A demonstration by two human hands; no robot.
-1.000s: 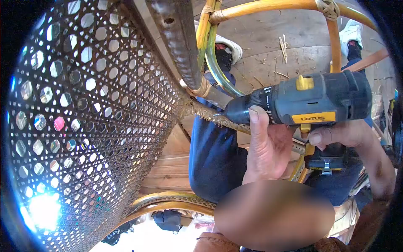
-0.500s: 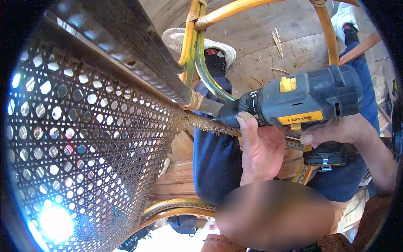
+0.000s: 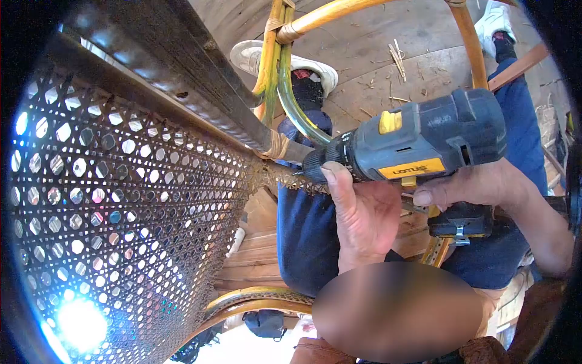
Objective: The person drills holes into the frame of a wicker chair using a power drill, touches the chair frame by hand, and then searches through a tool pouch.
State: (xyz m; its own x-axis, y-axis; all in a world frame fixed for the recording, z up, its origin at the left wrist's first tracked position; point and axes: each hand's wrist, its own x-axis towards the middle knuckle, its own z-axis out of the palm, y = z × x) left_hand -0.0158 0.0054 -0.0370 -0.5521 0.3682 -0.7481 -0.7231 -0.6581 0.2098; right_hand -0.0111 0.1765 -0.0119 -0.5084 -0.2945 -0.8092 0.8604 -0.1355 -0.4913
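The right hand is clamped round the grip of the drill, just above the battery. From it the drill body lies at ten o'clock, its long axis running from two o'clock down to between eight and nine, where the chuck points. The left hand, nearer that end, sits at seven o'clock from the drill body, thumb against the chuck; its fingers pass behind, so how tightly they close cannot be told. Beyond the chuck, at nine o'clock, is the frayed edge of the cane panel, with the dark bar slanting off toward ten.
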